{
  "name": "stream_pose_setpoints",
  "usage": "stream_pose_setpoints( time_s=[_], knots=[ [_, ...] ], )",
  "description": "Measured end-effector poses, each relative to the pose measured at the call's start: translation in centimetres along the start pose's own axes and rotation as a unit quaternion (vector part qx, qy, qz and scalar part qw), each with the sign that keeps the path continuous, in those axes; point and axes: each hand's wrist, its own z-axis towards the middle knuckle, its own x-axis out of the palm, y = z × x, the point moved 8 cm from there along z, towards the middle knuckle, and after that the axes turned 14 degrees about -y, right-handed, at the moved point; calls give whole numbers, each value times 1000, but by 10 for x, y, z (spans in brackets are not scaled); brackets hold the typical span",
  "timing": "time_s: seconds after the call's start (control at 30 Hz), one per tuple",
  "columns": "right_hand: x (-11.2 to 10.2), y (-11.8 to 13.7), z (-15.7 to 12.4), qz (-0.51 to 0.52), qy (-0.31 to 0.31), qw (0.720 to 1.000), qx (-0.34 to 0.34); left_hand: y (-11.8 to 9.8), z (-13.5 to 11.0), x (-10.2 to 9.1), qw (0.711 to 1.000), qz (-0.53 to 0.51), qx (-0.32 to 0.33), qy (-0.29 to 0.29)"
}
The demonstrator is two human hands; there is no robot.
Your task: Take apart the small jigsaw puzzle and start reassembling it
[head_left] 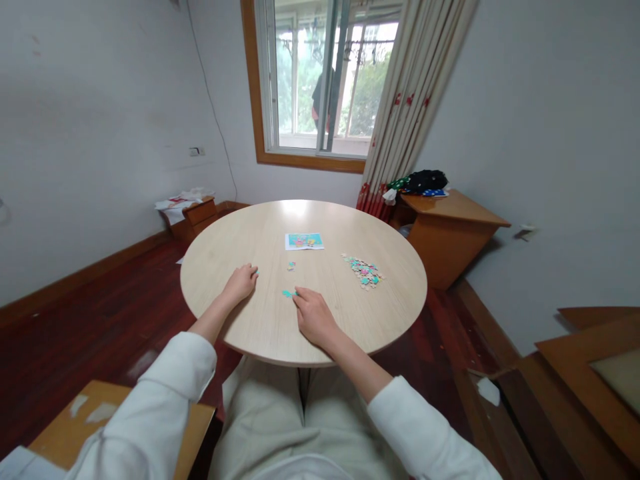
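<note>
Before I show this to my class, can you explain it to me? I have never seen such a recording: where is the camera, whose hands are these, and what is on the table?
There is no machine here. The single picture comes from a camera worn on a person's head, looking forward and down, so both white-sleeved arms are that person's own. They sit at a round wooden table. The left hand rests curled on it, with a speck of teal at its fingertips; whether it grips anything is unclear. The right hand lies flat, its fingertips touching a teal puzzle piece. Further off lie two small pieces, a colourful picture card and a heap of loose pieces.
</note>
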Motion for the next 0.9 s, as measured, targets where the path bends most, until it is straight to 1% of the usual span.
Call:
stream_pose_setpoints(
  time_s=[0.1,0.17,0.23,0.3,0.37,0.47,0.57,0.63,0.7,0.77,0.87,0.9],
  knots=[
    [-6,-5,1,1,-21,999,34,-9,-3,-6,999,-10,-5,-44],
    [-10,-10,2,10,-38,997,66,-23,-13,-13,996,-40,9,-79],
    [-14,-17,3,20,-54,993,99,-41,-27,-19,993,-74,43,-85],
    [-15,-22,2,27,-61,990,123,-57,-41,-29,989,-78,71,-103],
    [-14,-24,2,31,-57,989,133,-63,-52,-34,990,-67,73,-101],
    [-12,-25,2,29,-50,989,134,-54,-61,-37,993,-52,43,-93],
    [-12,-23,2,29,-55,990,128,-35,-63,-38,994,-49,18,-97],
    [-12,-22,2,29,-51,990,125,-21,-59,-38,994,-48,8,-97],
    [-11,-21,2,26,-41,991,125,-8,-49,-39,994,-41,-7,-102],
    [-10,-21,2,24,-33,991,126,4,-32,-38,994,-32,-21,-106],
    [-10,-21,2,22,-31,991,125,17,-6,-30,996,-17,-38,-82],
    [-10,-21,2,24,-33,992,123,19,1,-24,997,-10,-40,-59]
  ],
)
